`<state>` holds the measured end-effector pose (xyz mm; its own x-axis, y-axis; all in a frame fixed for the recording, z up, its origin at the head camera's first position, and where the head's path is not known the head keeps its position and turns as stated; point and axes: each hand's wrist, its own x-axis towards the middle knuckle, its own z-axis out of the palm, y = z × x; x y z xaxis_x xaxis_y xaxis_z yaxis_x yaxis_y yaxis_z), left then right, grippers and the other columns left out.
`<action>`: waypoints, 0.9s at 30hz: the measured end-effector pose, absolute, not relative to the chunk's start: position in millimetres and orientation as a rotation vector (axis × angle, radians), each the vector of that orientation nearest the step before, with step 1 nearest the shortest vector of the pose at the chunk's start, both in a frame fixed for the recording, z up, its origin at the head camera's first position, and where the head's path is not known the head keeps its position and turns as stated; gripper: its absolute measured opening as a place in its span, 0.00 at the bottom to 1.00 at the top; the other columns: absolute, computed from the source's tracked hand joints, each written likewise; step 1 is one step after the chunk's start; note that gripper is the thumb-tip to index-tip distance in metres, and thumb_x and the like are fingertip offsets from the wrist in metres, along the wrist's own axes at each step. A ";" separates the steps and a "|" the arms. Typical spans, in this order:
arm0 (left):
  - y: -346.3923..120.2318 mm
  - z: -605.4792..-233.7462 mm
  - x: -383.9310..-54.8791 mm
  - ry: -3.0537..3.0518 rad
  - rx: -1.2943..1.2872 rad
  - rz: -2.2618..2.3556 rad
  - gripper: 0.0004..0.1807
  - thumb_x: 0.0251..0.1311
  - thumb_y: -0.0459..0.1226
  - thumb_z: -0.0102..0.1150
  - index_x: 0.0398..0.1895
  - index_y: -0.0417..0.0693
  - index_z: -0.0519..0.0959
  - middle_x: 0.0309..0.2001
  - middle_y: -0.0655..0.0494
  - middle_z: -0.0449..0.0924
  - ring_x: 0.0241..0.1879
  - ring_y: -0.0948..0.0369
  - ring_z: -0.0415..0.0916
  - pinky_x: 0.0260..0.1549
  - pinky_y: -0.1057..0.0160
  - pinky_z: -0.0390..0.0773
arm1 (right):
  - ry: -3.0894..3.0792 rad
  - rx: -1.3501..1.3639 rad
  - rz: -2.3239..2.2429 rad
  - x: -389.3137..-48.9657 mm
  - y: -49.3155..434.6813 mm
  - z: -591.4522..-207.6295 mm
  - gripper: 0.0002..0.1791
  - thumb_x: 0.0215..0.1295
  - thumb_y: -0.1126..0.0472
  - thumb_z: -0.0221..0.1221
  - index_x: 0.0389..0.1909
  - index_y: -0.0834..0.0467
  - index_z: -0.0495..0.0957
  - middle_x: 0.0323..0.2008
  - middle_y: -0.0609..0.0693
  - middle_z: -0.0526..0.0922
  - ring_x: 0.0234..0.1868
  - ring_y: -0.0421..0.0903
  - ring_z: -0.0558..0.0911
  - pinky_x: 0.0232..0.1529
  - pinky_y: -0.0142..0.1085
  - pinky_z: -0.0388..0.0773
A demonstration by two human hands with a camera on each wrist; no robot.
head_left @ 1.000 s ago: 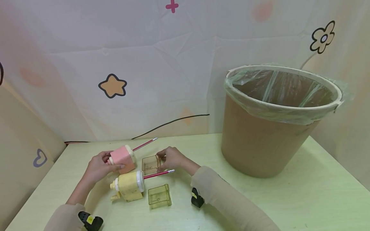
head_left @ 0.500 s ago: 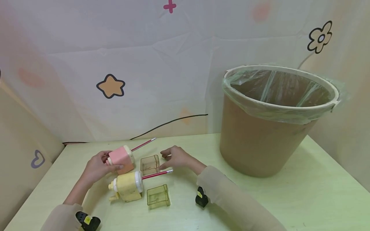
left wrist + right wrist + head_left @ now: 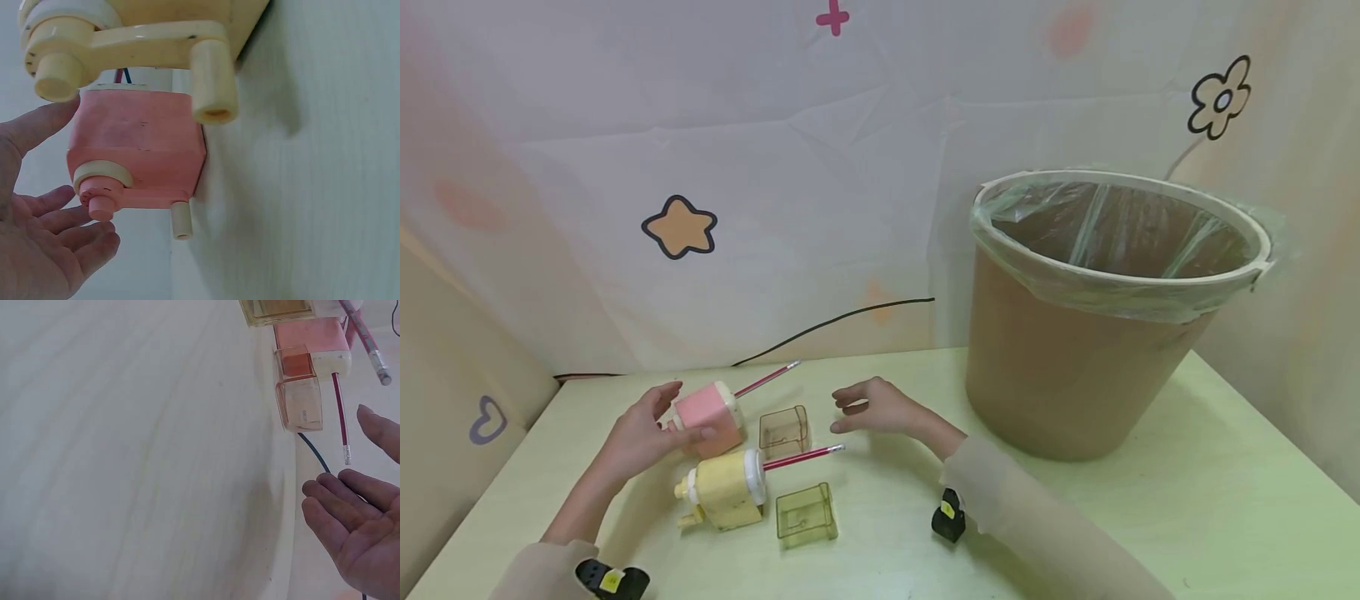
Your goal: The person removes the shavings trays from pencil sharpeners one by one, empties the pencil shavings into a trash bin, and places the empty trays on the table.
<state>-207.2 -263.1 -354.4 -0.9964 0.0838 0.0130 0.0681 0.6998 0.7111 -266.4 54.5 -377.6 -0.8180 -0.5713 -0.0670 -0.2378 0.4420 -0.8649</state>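
A pink crank pencil sharpener (image 3: 711, 417) stands on the table with a red pencil (image 3: 767, 379) stuck in its front. My left hand (image 3: 642, 435) is spread around its crank end, thumb near its side, and in the left wrist view the fingers are loose behind the pink crank (image 3: 147, 199). In front stands a yellow pencil sharpener (image 3: 724, 490), also holding a red pencil (image 3: 805, 457). Beside the pink sharpener lies a clear orange-tinted shavings drawer (image 3: 784, 433); a clear yellow-tinted drawer (image 3: 807, 515) lies near the yellow one. My right hand (image 3: 883, 408), fingers relaxed, hovers right of the orange-tinted drawer, holding nothing.
A large brown bin (image 3: 1075, 375) with a clear plastic liner (image 3: 1060, 287) stands at the table's right rear. A printed cloth backdrop (image 3: 820, 208) hangs along the back edge of the pale table (image 3: 880, 542).
My right hand has let go of the orange-tinted drawer and drawn away to the right. The left hand's fingers have loosened from the pink sharpener. The view has shifted slightly.
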 end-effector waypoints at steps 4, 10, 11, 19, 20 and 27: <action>-262.4 -350.9 -203.0 2.884 0.159 1.219 0.51 0.51 0.50 0.64 0.67 0.31 0.48 0.67 0.32 0.49 0.63 0.36 0.49 0.56 0.41 0.59 | 2.328 -0.688 -1.351 -261.9 63.1 -373.7 0.33 0.54 0.59 0.65 0.59 0.66 0.67 0.56 0.59 0.73 0.55 0.51 0.74 0.51 0.37 0.73; -262.4 -349.7 -195.2 2.911 0.189 1.216 0.49 0.53 0.51 0.61 0.67 0.33 0.48 0.66 0.33 0.51 0.63 0.37 0.50 0.56 0.41 0.58 | 2.291 -0.688 -1.378 -257.7 72.9 -368.8 0.32 0.55 0.59 0.64 0.60 0.64 0.66 0.58 0.58 0.71 0.56 0.51 0.74 0.52 0.38 0.72; -262.6 -349.1 -193.6 2.917 0.193 1.216 0.48 0.53 0.51 0.61 0.67 0.33 0.49 0.66 0.33 0.51 0.63 0.37 0.50 0.56 0.41 0.58 | 2.285 -0.697 -1.378 -257.0 74.1 -368.0 0.32 0.55 0.59 0.64 0.61 0.64 0.66 0.58 0.58 0.71 0.56 0.51 0.73 0.52 0.38 0.72; -259.9 -343.6 -183.2 2.922 0.229 1.261 0.44 0.56 0.50 0.58 0.68 0.37 0.51 0.67 0.36 0.52 0.65 0.40 0.49 0.57 0.41 0.57 | 2.264 -0.775 -1.351 -247.6 82.4 -355.7 0.33 0.56 0.58 0.63 0.61 0.63 0.65 0.61 0.59 0.68 0.58 0.52 0.72 0.53 0.38 0.71; -259.1 -343.1 -182.1 2.926 0.231 1.261 0.43 0.56 0.50 0.58 0.68 0.37 0.51 0.66 0.36 0.53 0.65 0.40 0.49 0.57 0.41 0.57 | 2.261 -0.782 -1.351 -245.8 84.0 -353.3 0.33 0.56 0.58 0.63 0.62 0.63 0.65 0.61 0.59 0.67 0.58 0.52 0.71 0.53 0.38 0.71; -253.1 -340.0 -175.5 2.970 0.262 1.252 0.40 0.57 0.49 0.58 0.67 0.39 0.54 0.65 0.35 0.56 0.64 0.39 0.52 0.56 0.41 0.58 | 2.250 -0.844 -1.346 -235.5 95.0 -340.7 0.32 0.57 0.59 0.62 0.61 0.64 0.65 0.61 0.58 0.67 0.59 0.53 0.70 0.52 0.37 0.72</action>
